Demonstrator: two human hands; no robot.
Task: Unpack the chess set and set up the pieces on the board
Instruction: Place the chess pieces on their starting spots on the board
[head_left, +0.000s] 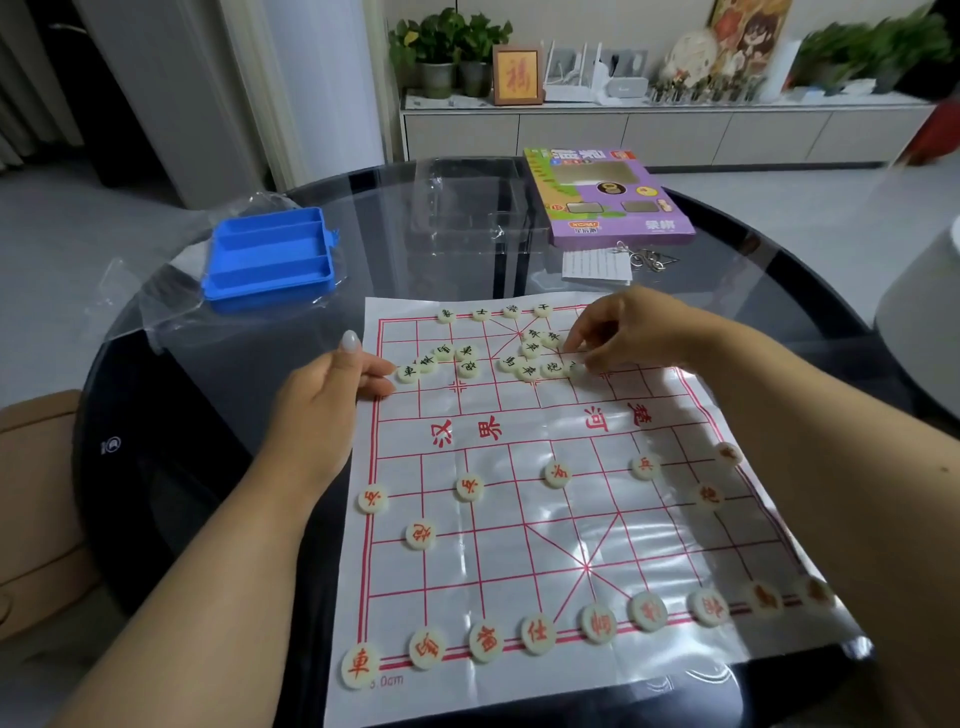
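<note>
I am noting the right forearm covering the board's right edge, so I cannot count the pieces lying under it. The right hand is curling over a piece in the far cluster; its fingertips are hiding the marking, and whether they are pinching it is not resolving. Two pieces at the near right corner are blurring beyond reading. The frame is cutting off both arms at the bottom. The shelf items at the back are smearing, too small to identify.
</note>
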